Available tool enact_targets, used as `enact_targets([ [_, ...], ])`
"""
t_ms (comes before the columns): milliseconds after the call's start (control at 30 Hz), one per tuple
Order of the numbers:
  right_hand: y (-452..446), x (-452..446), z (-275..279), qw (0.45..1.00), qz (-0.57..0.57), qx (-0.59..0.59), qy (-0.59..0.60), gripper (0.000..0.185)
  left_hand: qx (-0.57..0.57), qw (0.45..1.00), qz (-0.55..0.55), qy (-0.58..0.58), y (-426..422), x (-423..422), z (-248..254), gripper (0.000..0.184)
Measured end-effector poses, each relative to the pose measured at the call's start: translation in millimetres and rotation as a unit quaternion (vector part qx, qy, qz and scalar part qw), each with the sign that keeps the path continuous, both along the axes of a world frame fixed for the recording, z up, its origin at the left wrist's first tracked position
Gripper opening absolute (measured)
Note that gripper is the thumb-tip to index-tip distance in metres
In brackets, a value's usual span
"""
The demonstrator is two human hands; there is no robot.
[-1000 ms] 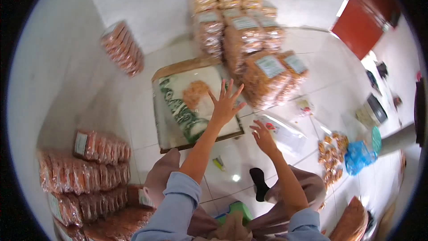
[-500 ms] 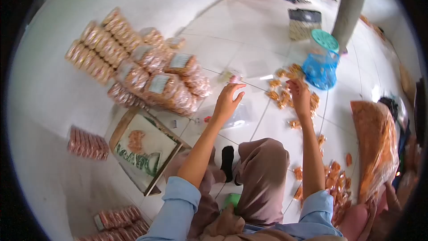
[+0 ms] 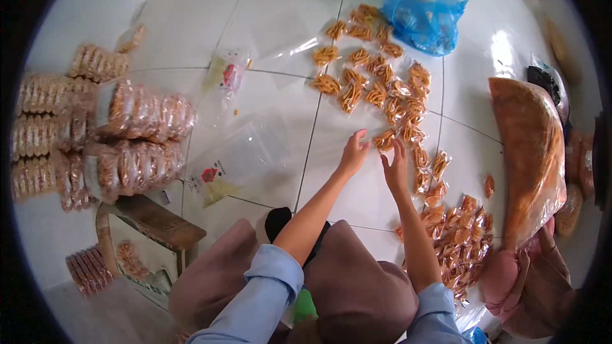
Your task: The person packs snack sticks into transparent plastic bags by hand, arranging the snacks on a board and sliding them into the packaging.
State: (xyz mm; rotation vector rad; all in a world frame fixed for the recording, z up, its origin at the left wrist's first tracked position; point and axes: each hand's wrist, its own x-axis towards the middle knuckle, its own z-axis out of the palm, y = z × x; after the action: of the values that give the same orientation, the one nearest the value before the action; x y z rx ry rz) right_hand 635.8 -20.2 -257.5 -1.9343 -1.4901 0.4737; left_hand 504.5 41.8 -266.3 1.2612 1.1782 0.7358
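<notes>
My left hand [image 3: 354,154] and my right hand [image 3: 395,167] reach forward over the tiled floor, close to each other. A small clear packet of orange-brown snack sticks [image 3: 384,139] lies just beyond the fingertips of both. The fingers of each hand are apart from the thumb, and nothing shows between them. Whether the fingertips touch the packet, I cannot tell. More packets of snack sticks [image 3: 376,95] are spread on the tiles ahead of my right hand. A dense pile of small packets [image 3: 456,242] lies to the right of my right forearm.
Stacked bundles of packed snacks [image 3: 143,111] stand at the left, beside a wooden-framed board [image 3: 150,216]. Printed clear plastic bags [image 3: 239,159] lie on the tiles. A blue plastic bag [image 3: 427,19] sits ahead; a large orange-filled sack [image 3: 532,159] and another person's arm [image 3: 519,280] are at right.
My hands have come together from wide apart; the right moved left toward the packet. My view has tilted down and turned right, bringing the snack packets nearer the centre.
</notes>
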Motion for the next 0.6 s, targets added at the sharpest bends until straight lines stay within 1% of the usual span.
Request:
enact_targets([
  [33,3.5,-7.8,-4.6,1.000,0.001,-0.013,0.001,0.052,0.001,1.000,0.028,-0.010,-2.7,8.3,-12.1,0.036],
  [67,8.1,-14.1,-9.0,0.999,0.013,-0.005,-0.038,0.055,0.001,0.998,0.057,-0.019,-5.3,14.5,-24.5,0.036],
  [100,12.0,-21.1,-8.6,0.997,0.026,0.004,-0.077,0.059,-0.021,0.997,0.059,-0.040,-4.0,17.6,-28.6,0.035],
  [133,14.3,-27.6,-10.2,0.997,0.030,-0.006,-0.076,0.059,-0.031,0.997,0.062,-0.039,-3.0,18.0,-28.5,0.035],
  [200,18.5,-39.4,-11.1,0.997,0.045,0.007,-0.063,0.057,-0.036,0.997,0.061,-0.023,-2.2,17.7,-32.1,0.032],
  [233,20.0,-43.9,-8.9,0.999,0.034,0.010,-0.031,0.052,-0.028,0.996,0.081,-0.025,-2.3,16.0,-34.9,0.030],
  [267,22.0,-45.6,-3.6,0.999,0.037,0.010,-0.029,0.052,-0.028,0.996,0.084,-0.023,-3.9,13.4,-35.1,0.030],
  [333,25.2,-48.0,7.0,0.997,0.073,0.007,0.032,0.041,-0.055,0.991,0.116,-0.033,-2.9,1.9,-16.1,0.027],
  [367,27.4,-50.7,15.2,0.996,0.076,0.014,0.035,0.041,-0.047,0.991,0.118,-0.031,-0.6,-6.0,-3.3,0.027],
  [433,33.1,-55.9,36.1,0.985,0.040,0.007,0.165,0.027,0.006,0.991,0.101,-0.092,2.6,-19.2,16.3,0.035],
  [467,37.3,-57.3,49.7,0.985,0.044,0.021,0.166,0.027,0.020,0.990,0.101,-0.092,4.2,-22.8,29.7,0.035],
  [500,41.2,-58.7,66.3,0.956,0.030,0.015,0.293,0.023,0.060,0.982,0.167,-0.061,3.9,-25.8,44.3,0.038],
  [533,44.4,-60.6,88.1,0.910,0.021,0.007,0.414,0.021,0.100,0.966,0.236,-0.033,3.3,-29.2,62.6,0.042],
  [567,45.5,-61.1,113.3,0.884,0.049,0.001,0.465,0.022,0.016,0.967,0.207,-0.150,3.1,-38.3,82.7,0.047],
  [600,45.6,-63.7,131.7,0.884,0.064,0.014,0.463,0.022,0.035,0.964,0.211,-0.155,-1.0,-47.8,116.0,0.047],
])
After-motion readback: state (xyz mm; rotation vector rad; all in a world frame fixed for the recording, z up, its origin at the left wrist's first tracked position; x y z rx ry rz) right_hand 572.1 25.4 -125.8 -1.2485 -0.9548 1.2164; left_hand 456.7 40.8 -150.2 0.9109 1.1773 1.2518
